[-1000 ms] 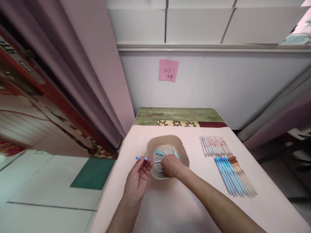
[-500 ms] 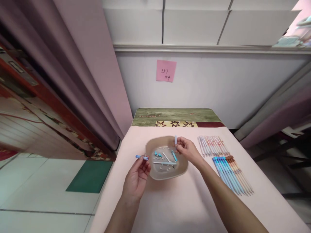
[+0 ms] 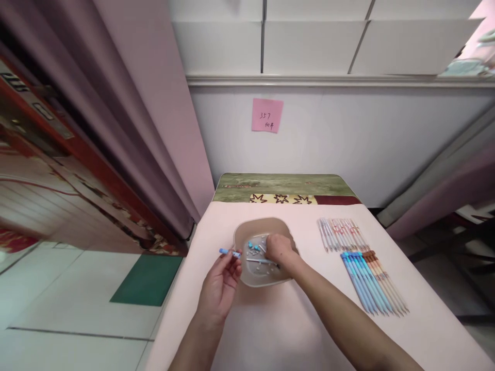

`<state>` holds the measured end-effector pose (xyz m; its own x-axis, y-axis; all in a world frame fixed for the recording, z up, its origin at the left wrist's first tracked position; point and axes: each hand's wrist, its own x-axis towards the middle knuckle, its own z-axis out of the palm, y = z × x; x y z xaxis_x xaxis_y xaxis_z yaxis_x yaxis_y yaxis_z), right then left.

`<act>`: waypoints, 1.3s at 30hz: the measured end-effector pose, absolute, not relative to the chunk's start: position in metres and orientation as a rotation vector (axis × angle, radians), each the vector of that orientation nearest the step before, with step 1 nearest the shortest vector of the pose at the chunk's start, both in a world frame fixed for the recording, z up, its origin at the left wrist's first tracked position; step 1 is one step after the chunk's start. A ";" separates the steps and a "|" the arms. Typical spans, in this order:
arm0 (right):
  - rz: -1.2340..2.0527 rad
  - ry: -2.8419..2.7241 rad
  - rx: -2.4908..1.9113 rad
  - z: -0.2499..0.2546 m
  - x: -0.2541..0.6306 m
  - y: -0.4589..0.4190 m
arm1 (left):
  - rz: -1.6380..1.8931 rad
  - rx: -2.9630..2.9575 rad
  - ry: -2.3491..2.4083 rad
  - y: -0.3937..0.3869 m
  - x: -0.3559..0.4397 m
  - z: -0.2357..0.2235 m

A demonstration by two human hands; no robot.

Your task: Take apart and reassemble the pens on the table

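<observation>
Between the fingertips of my left hand (image 3: 221,281) is a short blue pen barrel piece (image 3: 229,253), held at the left rim of a beige plastic basin (image 3: 266,222). My right hand (image 3: 280,248) reaches down into the basin, fingers curled; its fingertips and anything in them are hidden. Inside the basin lie small bright-blue pen parts (image 3: 253,246), little white bits (image 3: 258,268) and a thin pale-blue rod (image 3: 260,260). A white stick (image 3: 262,248) is partly covered by my right hand.
On the right of the pink-white tabletop (image 3: 266,330), a row of pale pens (image 3: 342,234) lies behind a row of blue pens (image 3: 365,283) and brown-topped pens (image 3: 386,283). A wall with a pink note (image 3: 267,115) stands behind the table. A purple curtain (image 3: 154,129) hangs at left.
My right hand has moved from the basin's right rim down into it; the pale-blue tube it held upright is no longer visible. My left hand still holds its blue piece. The view has shifted slightly.
</observation>
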<state>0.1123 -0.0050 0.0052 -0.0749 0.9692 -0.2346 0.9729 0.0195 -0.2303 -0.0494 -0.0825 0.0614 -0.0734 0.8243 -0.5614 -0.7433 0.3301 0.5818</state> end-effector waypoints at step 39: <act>-2.960 2.061 2.743 0.039 0.154 -0.094 | 1.203 -0.002 0.908 -0.054 -0.021 0.058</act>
